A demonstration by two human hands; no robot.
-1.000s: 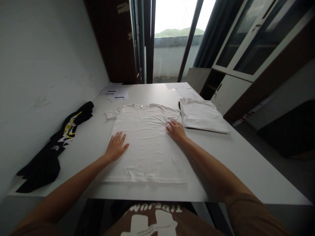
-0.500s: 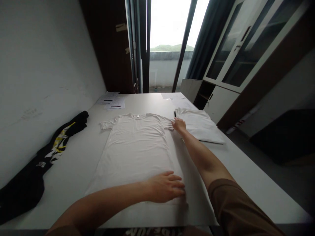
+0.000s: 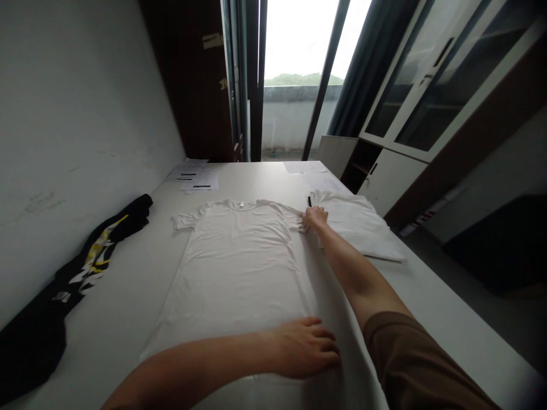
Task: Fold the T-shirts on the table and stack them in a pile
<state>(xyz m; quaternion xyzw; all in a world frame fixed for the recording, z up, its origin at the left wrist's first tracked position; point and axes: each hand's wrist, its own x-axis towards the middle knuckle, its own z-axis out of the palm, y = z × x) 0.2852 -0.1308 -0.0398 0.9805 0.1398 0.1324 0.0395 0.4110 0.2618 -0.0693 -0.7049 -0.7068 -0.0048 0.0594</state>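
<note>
A white short-sleeved T-shirt (image 3: 239, 267) lies spread on the table, its neckline at the far end and soft wrinkles across the chest. My right hand (image 3: 315, 217) is at the end of its right sleeve, fingers bent and closed on the cloth. Near the lower right side of the shirt rests my left hand (image 3: 305, 348), palm down. Its fingers are slightly curved and apart, touching the fabric; the thumb is hidden. Part of the hem is covered by my left forearm.
Folded white cloth (image 3: 359, 225) lies just right of my right hand, with a small black object (image 3: 310, 201) at its edge. A black garment (image 3: 81, 279) lies along the left wall. Papers (image 3: 199, 176) sit at the back of the white table (image 3: 444, 324).
My left hand has slid right and nearer to me along the shirt's lower side, its fingers now more curved. My right hand stays at the sleeve. The view has shifted slightly.
</note>
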